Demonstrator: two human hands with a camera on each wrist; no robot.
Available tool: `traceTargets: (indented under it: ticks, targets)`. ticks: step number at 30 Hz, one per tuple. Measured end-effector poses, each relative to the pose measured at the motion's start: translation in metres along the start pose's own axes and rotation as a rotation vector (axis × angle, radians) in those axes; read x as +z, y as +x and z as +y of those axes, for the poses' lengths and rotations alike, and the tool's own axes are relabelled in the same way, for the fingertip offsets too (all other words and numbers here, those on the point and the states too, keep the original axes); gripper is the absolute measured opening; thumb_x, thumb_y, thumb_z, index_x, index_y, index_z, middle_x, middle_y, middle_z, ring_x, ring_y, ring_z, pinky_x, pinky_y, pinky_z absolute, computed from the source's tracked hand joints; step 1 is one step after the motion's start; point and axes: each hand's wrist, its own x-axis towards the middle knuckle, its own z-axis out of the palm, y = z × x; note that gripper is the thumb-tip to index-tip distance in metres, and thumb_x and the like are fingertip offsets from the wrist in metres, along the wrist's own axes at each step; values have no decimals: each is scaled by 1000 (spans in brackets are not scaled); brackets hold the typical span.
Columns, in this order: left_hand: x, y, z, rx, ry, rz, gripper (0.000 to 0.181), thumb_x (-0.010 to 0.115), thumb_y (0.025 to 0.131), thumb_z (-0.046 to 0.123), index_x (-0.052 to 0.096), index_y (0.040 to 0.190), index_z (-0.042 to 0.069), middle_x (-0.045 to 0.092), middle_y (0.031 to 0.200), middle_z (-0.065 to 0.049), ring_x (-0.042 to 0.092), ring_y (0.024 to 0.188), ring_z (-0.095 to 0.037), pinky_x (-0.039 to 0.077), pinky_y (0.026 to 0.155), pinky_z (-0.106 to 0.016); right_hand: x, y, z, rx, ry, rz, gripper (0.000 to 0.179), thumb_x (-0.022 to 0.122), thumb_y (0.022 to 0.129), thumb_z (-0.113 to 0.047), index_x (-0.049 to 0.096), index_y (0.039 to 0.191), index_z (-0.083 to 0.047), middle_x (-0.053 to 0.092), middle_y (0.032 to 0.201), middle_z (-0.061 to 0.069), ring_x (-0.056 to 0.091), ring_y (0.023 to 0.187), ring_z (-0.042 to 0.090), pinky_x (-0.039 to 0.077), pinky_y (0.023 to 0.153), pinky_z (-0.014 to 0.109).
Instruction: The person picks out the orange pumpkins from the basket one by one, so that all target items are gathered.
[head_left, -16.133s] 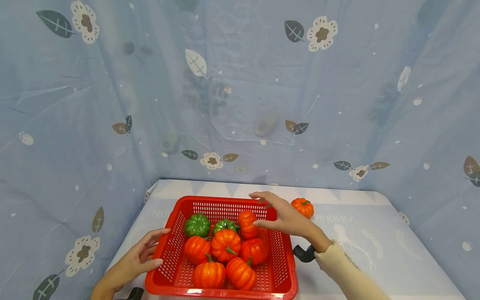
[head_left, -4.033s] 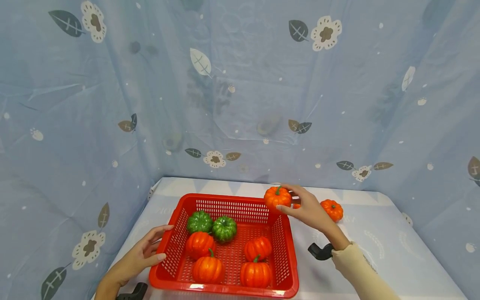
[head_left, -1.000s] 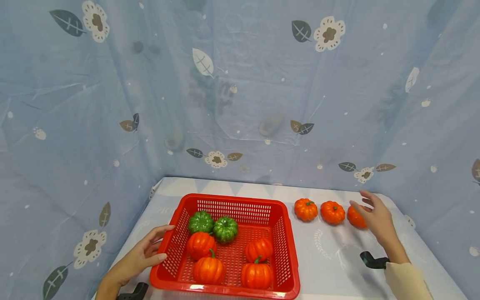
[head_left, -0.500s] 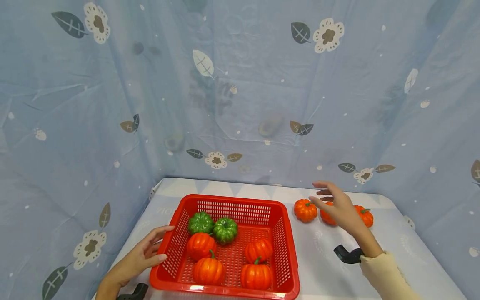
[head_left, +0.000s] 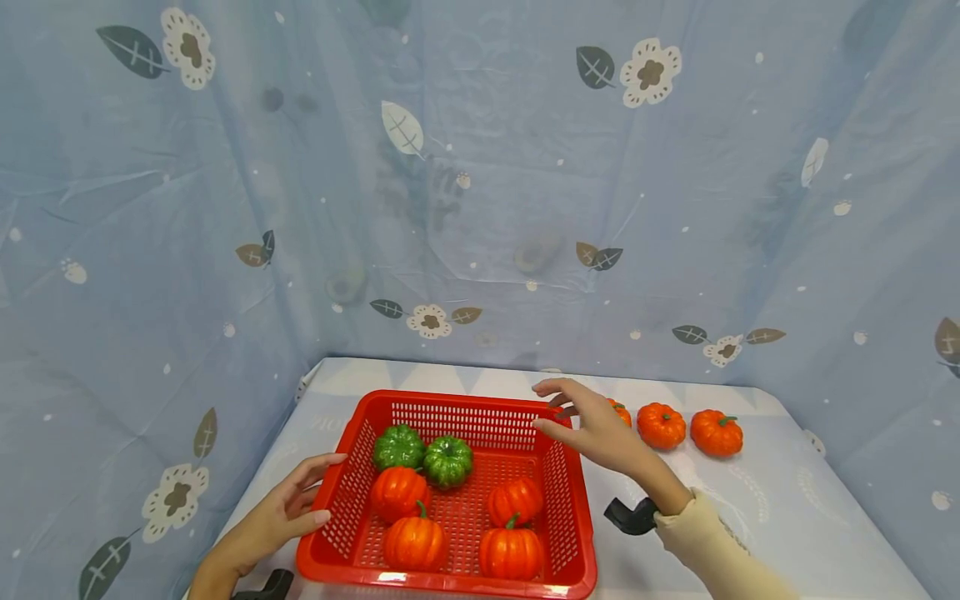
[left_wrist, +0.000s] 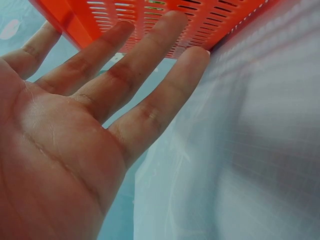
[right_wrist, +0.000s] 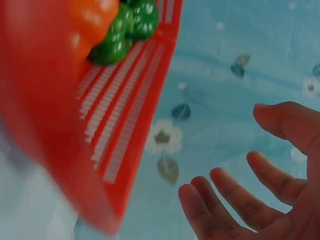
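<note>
The red plastic basket (head_left: 450, 577) holds two small green pumpkins (head_left: 399, 448) and several orange pumpkins (head_left: 415, 544). My left hand (head_left: 273, 517) is at the basket's left side, and in the left wrist view its extended fingers (left_wrist: 150, 112) lie against the slotted wall. Over the back right corner of the basket hovers my right hand (head_left: 600, 429), fingers spread and holding nothing. The right wrist view shows that hand's loosely bent fingers (right_wrist: 240, 200) apart from the basket rim (right_wrist: 145, 145).
Three orange pumpkins stand in a row on the table right of the basket: a middle one (head_left: 661, 426), a right one (head_left: 716, 433), and a left one (head_left: 619, 412) partly hidden by my right hand. A patterned blue cloth (head_left: 480, 208) hangs behind the table.
Over the longer span, orange pumpkins went from basket to table, making a row of three. In the last second my right hand left the rightmost one and moved left to the basket, fingers empty.
</note>
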Motion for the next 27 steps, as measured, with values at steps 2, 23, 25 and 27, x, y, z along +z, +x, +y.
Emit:
traceTargets:
  ticks: [2,23,25,27]
  targets:
    - [0,-1,1,-1,1,0,66,60,100,7,29,158,14,24,158,-30,49,130,-47,59,87,-51,9,5,-7,-10,9,-39,48,76,95,-32,59,136,-14,64,130,-4,66,111,24,57,94,45]
    - [2,-1,2,11,-6,1,67,62,99,10,29,157,12,27,156,-32,52,128,-44,59,87,-50,58,24,-27,20,-130,-599,45,77,93,-40,64,130,-18,64,128,-5,59,119,18,50,102,36]
    - [2,-1,1,5,-5,6,67,63,99,10,29,157,13,27,156,-31,51,128,-44,59,87,-50,58,23,-27,41,-161,-653,43,78,91,-38,66,127,-18,65,126,-4,59,117,17,50,101,34]
    - [2,-1,1,-4,-4,12,68,63,99,10,29,158,14,27,158,-30,50,130,-46,59,88,-50,58,23,-27,50,-189,-693,40,80,90,-35,67,124,-18,65,124,-4,59,113,16,50,100,34]
